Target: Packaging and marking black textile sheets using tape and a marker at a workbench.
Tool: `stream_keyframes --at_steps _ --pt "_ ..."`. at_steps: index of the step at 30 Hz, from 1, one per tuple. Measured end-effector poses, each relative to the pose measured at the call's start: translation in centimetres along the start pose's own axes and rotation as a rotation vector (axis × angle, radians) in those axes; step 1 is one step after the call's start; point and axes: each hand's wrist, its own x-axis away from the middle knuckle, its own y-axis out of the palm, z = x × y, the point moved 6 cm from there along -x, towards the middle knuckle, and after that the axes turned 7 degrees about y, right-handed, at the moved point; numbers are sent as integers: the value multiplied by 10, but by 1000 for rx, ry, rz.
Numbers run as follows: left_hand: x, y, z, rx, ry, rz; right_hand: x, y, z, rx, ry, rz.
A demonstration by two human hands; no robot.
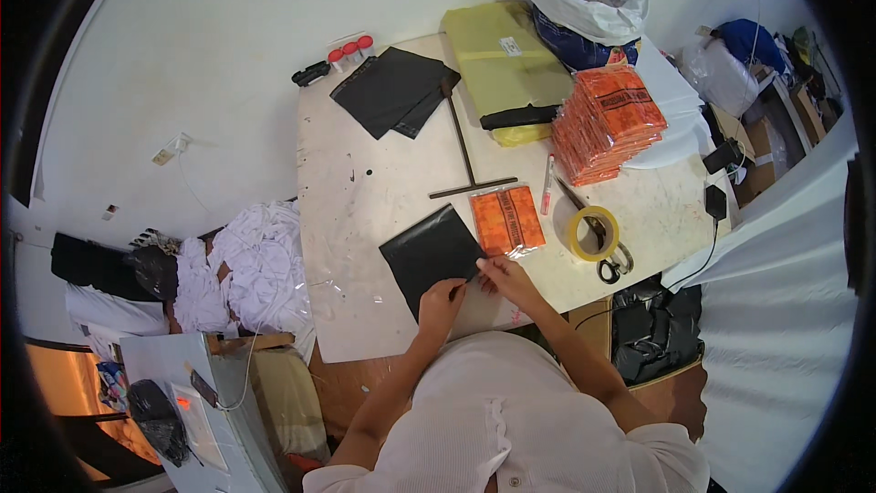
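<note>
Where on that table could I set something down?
Mainly the left of the table, bordered by the fanned black bags, T-shaped bar and single black bag. A smaller patch lies between the tape and black charger. Crowded: the back right, with orange stack, yellow bundle and sack.

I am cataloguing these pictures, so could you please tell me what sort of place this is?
It looks like a small packing workspace: the table bears a stack of wrapped orange packets, a roll of tape and flat black bags.
</note>
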Motion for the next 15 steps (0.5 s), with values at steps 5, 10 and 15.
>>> stream_keyframes --at_steps 5,10,15 --pt "-3 -3 -1 95 -142 -11 14 11 -6 359 -102 -67" --pt "-4 -3 -7 129 -152 45 17 14 -7 440 -94 -74" --pt "-7 -3 0 204 -125 -1 10 1 -6 297 -190 22"
